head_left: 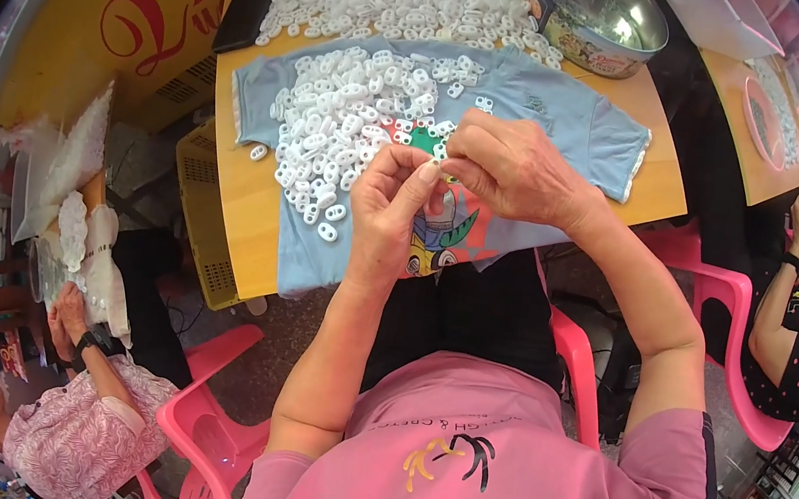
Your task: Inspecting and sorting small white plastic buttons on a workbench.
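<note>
Over the near side of the table, my left hand and my right hand meet at the fingertips. Both are closed in a pinch; what they hold is too small and covered to make out. A small white piece shows right at the fingertips, but whether it is gripped or lies behind them I cannot tell. Beneath my hands a light blue T-shirt with a colourful cartoon print is spread flat. On its left part lies a heap of white oval plastic pieces, each with two holes. A few squarer white pieces lie beyond my right hand.
A larger mass of white pieces covers the table's far side, beside a round metal tin and a black flat object. A yellow crate stands left. Pink chairs and two other people sit on either side.
</note>
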### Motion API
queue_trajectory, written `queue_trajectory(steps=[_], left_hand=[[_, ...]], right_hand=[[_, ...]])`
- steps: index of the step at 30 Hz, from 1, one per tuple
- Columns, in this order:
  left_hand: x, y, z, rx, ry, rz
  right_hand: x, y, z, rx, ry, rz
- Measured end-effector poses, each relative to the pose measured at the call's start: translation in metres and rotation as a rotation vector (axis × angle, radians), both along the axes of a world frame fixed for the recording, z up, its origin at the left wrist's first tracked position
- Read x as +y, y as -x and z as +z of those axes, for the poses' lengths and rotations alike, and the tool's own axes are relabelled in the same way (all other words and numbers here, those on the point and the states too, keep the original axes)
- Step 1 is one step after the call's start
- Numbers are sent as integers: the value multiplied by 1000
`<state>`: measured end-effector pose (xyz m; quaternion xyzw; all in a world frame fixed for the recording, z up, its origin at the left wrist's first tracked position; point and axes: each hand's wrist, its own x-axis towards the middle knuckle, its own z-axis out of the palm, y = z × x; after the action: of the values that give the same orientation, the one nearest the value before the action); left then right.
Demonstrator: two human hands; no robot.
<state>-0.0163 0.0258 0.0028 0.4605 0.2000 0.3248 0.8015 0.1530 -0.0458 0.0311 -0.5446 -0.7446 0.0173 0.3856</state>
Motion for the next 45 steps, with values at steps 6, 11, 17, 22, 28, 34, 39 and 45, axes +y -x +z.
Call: queue_trajectory(steps=[6, 11, 17, 22, 28, 34, 39, 45], left_hand=[[-1, 2, 3, 33, 9, -3], [0, 4, -1, 54, 18, -22], [-2, 4, -2, 40, -8, -22], [-4, 2, -1, 77, -34, 36], [-1, -1, 0, 65, 11, 77], [4, -3, 2, -16, 135, 25], [4, -3, -1, -33, 113, 26], [3, -2, -3, -18, 52, 32]], right_hand=[[2, -1, -3, -85, -55, 39], [4, 4, -3, 78, 40, 104], [5, 3, -3, 180, 151, 137], [4, 11, -13, 185, 93, 71], [6, 17, -19, 250, 56, -5], [-2, 0, -3, 273, 55, -100], [-1, 1, 9, 133, 12, -79], [3, 6, 11, -17, 40, -94]])
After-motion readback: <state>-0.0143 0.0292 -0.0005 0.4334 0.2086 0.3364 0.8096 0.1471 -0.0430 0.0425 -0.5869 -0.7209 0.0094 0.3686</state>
